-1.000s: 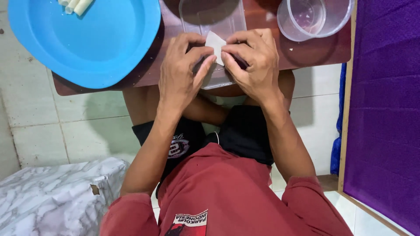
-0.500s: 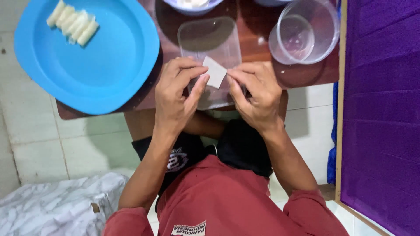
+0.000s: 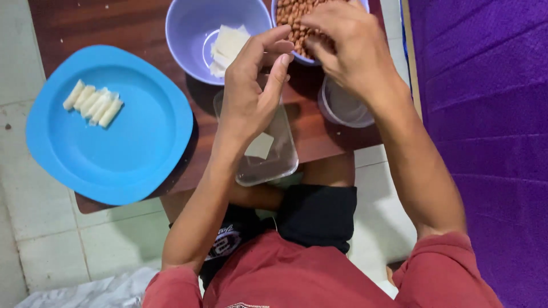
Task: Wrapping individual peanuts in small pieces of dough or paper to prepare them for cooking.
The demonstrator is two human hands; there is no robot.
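1. Both hands have left the small white square wrapper they were pinching half a second ago; it now lies flat in the clear rectangular container at the near edge of the brown table.
2. Head view: the right hand reaches over the bowl of brown peanuts, fingers curled down into the nuts. Whether they grip any, I cannot tell.
3. Left hand hovers above the clear container, thumb and forefinger close together, narrow but holding nothing visible.
4. Behind the left hand sits a lilac bowl with a stack of white wrappers inside.
5. Left of it, a blue plate carries a row of white rolled pieces.
6. Beneath the right wrist stands a clear round cup.
7. Purple fabric fills the right side.
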